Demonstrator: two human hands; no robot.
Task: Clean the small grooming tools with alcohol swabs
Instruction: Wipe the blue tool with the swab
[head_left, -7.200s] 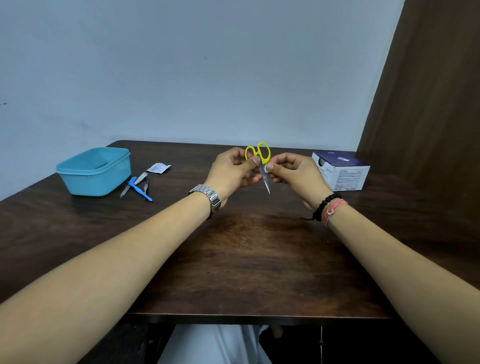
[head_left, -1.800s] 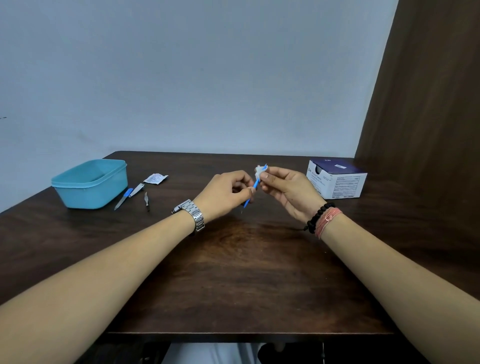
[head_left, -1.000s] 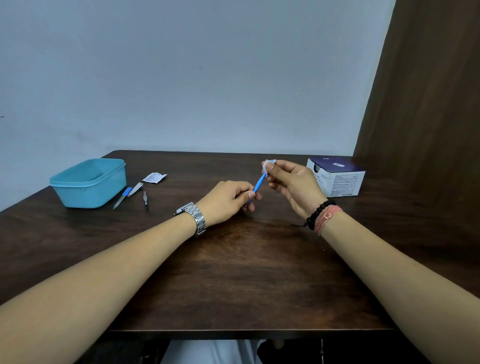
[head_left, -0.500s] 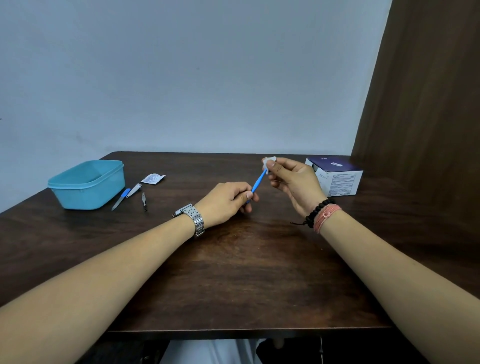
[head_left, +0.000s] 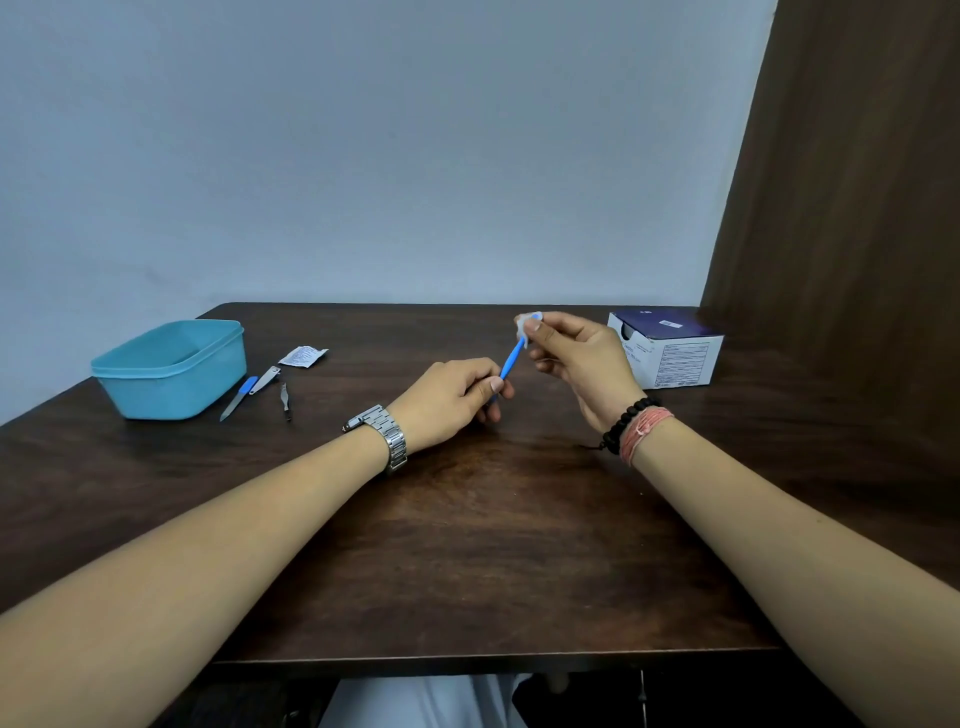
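Swab (head_left: 525, 328) pinched between right hand's (head_left: 582, 364) thumb and forefinger, wrapped over upper tip of blue tool (head_left: 510, 359). Lower end of tool pinched by left hand (head_left: 451, 402), remaining fingers curled beneath. Tool tilted, spanning both pinches above table (head_left: 467, 545). Well left of left fingers: tub (head_left: 171, 369), file (head_left: 239, 397), clipper (head_left: 265, 379), tweezers (head_left: 285, 400), wrapper (head_left: 303, 356). Just behind right fingers: box (head_left: 670, 353).

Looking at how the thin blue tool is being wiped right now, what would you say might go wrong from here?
1. The left hand pinches only the lower end of the thin blue plastic tool, so wiping pressure may bend it or pull it from that grip.
2. The small white alcohol swab, pinched in the right hand, sits at the very tip and may slip off.
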